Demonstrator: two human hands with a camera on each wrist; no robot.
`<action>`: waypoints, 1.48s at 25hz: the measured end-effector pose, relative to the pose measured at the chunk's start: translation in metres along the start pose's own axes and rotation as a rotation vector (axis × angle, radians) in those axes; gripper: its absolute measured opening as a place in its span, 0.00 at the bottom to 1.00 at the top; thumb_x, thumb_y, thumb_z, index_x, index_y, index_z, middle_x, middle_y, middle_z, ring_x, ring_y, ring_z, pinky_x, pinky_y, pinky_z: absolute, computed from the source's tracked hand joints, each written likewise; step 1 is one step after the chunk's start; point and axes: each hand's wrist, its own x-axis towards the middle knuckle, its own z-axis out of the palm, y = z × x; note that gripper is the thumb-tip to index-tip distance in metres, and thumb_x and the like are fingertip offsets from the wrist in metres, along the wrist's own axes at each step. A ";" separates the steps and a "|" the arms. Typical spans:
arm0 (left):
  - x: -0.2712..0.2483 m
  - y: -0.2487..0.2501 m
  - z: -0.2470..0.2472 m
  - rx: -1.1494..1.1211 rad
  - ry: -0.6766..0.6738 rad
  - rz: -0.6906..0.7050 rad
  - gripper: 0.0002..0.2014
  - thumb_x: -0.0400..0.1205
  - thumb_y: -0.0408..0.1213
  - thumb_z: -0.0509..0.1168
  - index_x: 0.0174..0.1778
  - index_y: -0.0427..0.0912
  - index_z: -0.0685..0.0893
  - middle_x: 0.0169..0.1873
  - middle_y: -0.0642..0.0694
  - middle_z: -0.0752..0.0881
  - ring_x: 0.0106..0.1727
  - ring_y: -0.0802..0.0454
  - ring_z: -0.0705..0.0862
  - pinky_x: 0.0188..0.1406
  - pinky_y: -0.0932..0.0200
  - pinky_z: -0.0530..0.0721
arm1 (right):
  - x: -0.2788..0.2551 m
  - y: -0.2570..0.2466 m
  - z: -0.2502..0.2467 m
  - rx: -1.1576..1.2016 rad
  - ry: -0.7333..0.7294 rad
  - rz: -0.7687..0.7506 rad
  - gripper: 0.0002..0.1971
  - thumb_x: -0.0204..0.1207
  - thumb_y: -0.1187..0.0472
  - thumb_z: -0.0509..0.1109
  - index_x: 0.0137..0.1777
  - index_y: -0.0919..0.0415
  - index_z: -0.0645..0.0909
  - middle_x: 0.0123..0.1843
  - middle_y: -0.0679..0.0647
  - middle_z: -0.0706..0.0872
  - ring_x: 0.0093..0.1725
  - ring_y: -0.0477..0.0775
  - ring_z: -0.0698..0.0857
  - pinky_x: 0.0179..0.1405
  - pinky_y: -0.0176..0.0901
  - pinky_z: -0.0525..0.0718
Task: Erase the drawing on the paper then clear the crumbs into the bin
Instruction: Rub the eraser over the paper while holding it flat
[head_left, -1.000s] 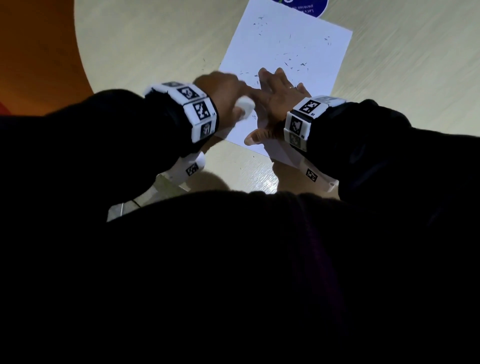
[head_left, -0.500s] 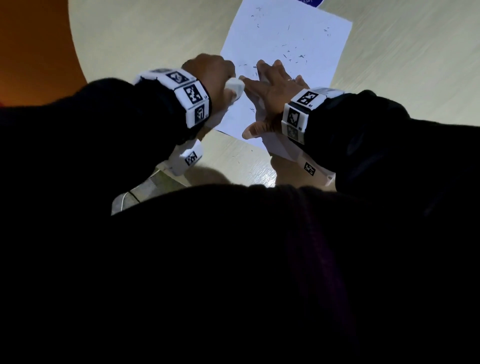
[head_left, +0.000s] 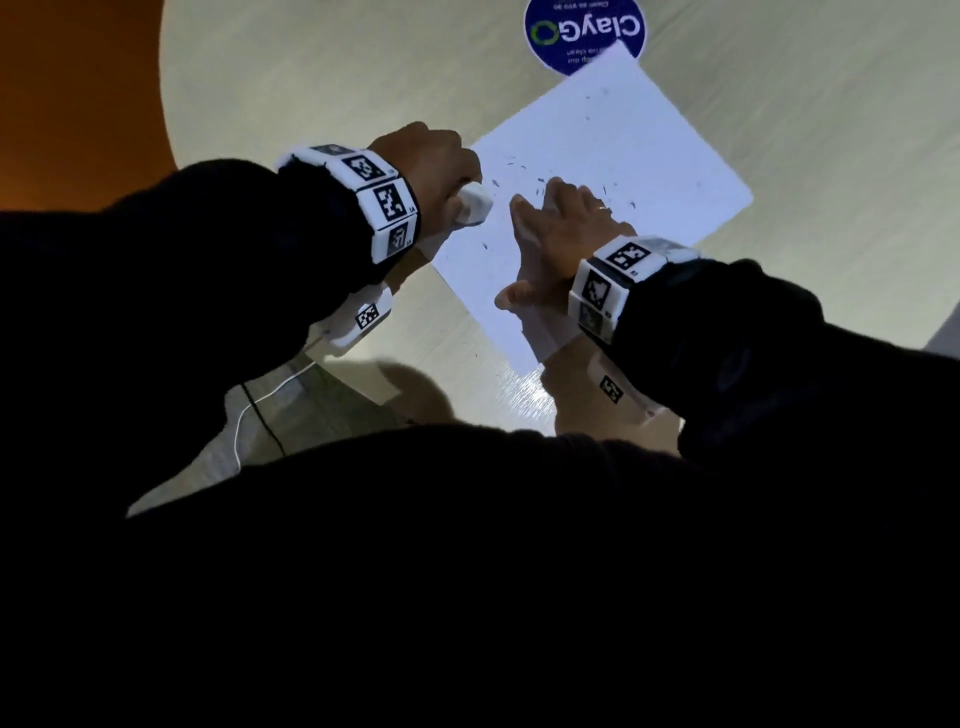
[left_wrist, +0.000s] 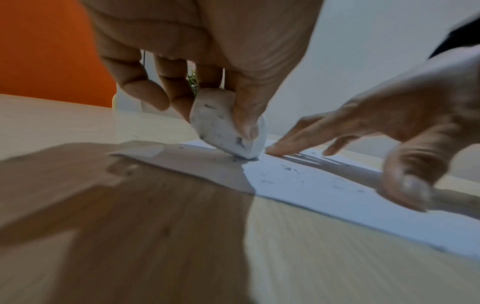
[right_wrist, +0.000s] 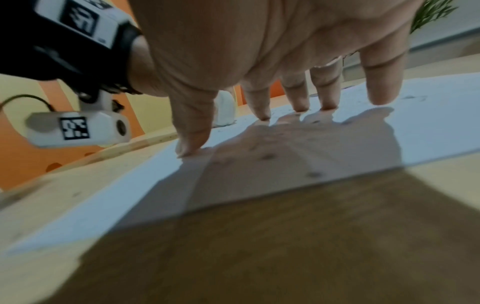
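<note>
- A round blue sticker (head_left: 585, 32) is seen at the far edge of the counter (head_left: 311, 78); "ClayGo" is printed on it in white with a green ring, upside down from this side, and the smaller lines beneath are too small to be read.
- The sticker's near edge is overlapped by the far corner of the paper (head_left: 649, 156), which lies flat and skewed on the pale wood-grain counter.
- Black-and-white square markers are carried on the white wristbands (head_left: 387, 200).
- A white eraser (left_wrist: 228, 125) is pinched between the thumb and fingers of the left hand (head_left: 431, 161), its lower end pressed on the paper near the left edge.
- The right hand (head_left: 561, 228) is spread flat, fingertips (right_wrist: 262, 115) and thumb pressed on the paper just right of the eraser; nothing is held.
- Dark crumbs (head_left: 519, 166) are scattered over the sheet, mostly beyond the hands.
- An orange surface (head_left: 78, 93) is seen beyond the counter's left rim, and green foliage (right_wrist: 431, 12) in the far background.
</note>
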 end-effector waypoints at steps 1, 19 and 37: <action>0.004 0.000 -0.002 0.006 0.029 0.004 0.18 0.64 0.46 0.52 0.41 0.43 0.82 0.38 0.37 0.79 0.39 0.44 0.72 0.36 0.57 0.64 | -0.006 0.001 0.000 -0.009 0.011 0.019 0.43 0.63 0.34 0.73 0.74 0.50 0.61 0.70 0.58 0.65 0.72 0.65 0.66 0.60 0.64 0.73; 0.008 -0.003 -0.002 -0.137 0.023 -0.046 0.17 0.76 0.50 0.57 0.46 0.40 0.81 0.43 0.38 0.83 0.45 0.37 0.81 0.39 0.52 0.73 | 0.051 0.004 -0.013 0.014 -0.108 -0.131 0.61 0.57 0.32 0.78 0.84 0.44 0.43 0.84 0.60 0.44 0.83 0.64 0.42 0.76 0.70 0.59; -0.020 0.007 0.005 -0.111 -0.133 0.023 0.10 0.78 0.49 0.62 0.38 0.47 0.79 0.37 0.47 0.81 0.40 0.42 0.80 0.36 0.54 0.73 | 0.047 0.000 -0.021 0.053 -0.136 -0.086 0.51 0.62 0.37 0.60 0.85 0.50 0.44 0.85 0.58 0.38 0.84 0.62 0.41 0.80 0.66 0.47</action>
